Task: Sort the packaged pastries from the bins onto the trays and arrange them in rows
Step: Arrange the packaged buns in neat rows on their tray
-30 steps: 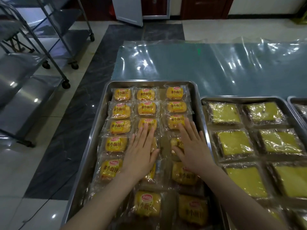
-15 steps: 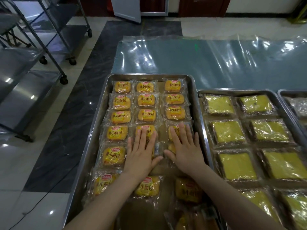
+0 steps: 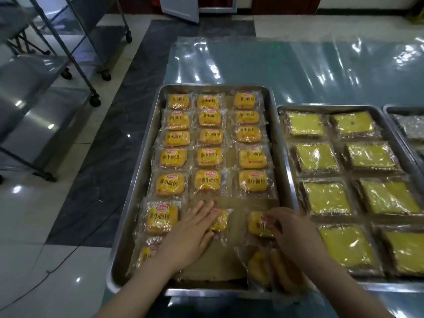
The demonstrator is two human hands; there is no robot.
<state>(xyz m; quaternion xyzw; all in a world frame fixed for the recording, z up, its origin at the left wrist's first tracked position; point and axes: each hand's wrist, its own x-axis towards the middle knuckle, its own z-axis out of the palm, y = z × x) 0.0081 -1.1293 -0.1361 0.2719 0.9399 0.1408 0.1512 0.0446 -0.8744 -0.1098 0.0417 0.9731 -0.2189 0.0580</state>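
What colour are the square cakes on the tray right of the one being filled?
Yellow-green tops with dark brown edges, in clear wrap: square cakes on the right tray, head view.

Dim, bluish indoor light, white glare spots on the plastic sheet (image 3: 321, 72), wide-angle bending at the edges.

We see our bare left hand (image 3: 190, 235) and bare right hand (image 3: 291, 232), both without gloves or rings. Our forearms are uncovered too. Fingernails look short and unpainted.
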